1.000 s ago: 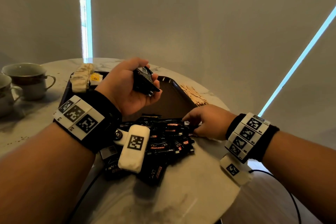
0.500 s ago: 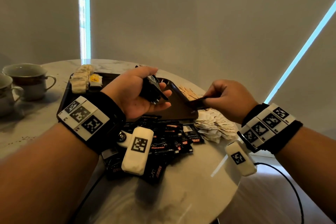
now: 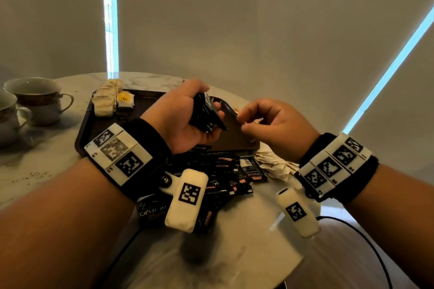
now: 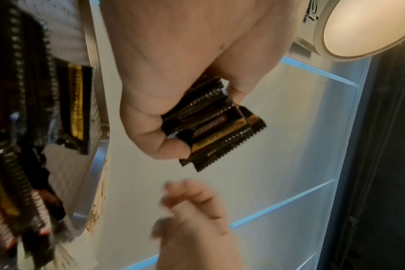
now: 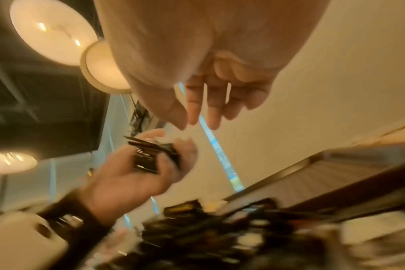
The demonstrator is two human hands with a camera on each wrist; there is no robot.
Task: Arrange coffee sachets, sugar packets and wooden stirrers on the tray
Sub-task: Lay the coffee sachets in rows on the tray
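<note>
- The left hand (image 3: 185,122) is raised over the tray (image 3: 81,134), its fingers and thumb curled round a small stack of black coffee sachets (image 3: 206,116); the left wrist view shows their serrated ends (image 4: 220,135) sticking out past the fingertips.
- The right hand (image 3: 274,124) hangs just beside the left, fingertips drawn towards the thumb. A dark shape lies at those fingertips in the head view, but the right wrist view is blurred and I cannot tell whether anything is pinched.
- Below both wrists, a loose heap of black sachets (image 3: 225,173) lies on the marble counter (image 3: 246,230).
- Under the right hand, pale sugar packets (image 3: 273,165) are fanned out beside that heap.
- Beyond the left hand, cream packets (image 3: 105,103) sit in the tray's far corner.
- Further out past the left wrist stand two cups (image 3: 37,98).
</note>
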